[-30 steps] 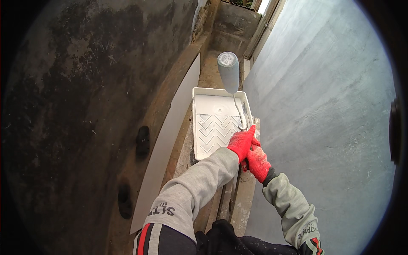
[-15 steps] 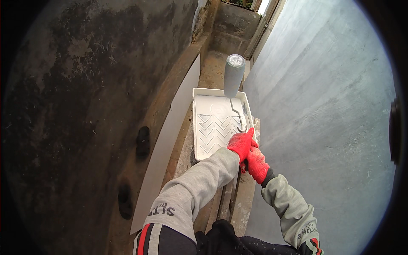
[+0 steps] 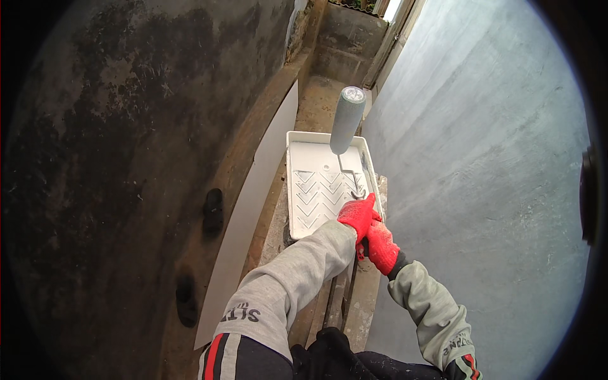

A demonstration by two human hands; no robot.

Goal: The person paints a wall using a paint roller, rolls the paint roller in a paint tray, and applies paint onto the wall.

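Both my hands wear red gloves and grip a paint roller (image 3: 348,120) by its handle. My left hand (image 3: 358,215) is closed just below the wire frame, and my right hand (image 3: 381,246) is closed behind and below it; the handle is mostly hidden by the gloves. The grey, wet-looking roller sleeve points up and away, held above the far right part of a white paint tray (image 3: 292,202). White paint fills the tray's far end, and its near slope has chevron ridges.
Under the tray is a paint-spattered wooden plank (image 3: 364,297). A grey-painted wall (image 3: 475,177) rises close on my right. To the left stand a pale leaning board (image 3: 253,196), a pair of dark sandals (image 3: 213,212) on the floor, and a dark stained wall (image 3: 126,158).
The roller has tilted a little, its lower end shifting left and nearer to me. A ripple in the white paint has faded. Both hands keep their hold with hardly any shift.
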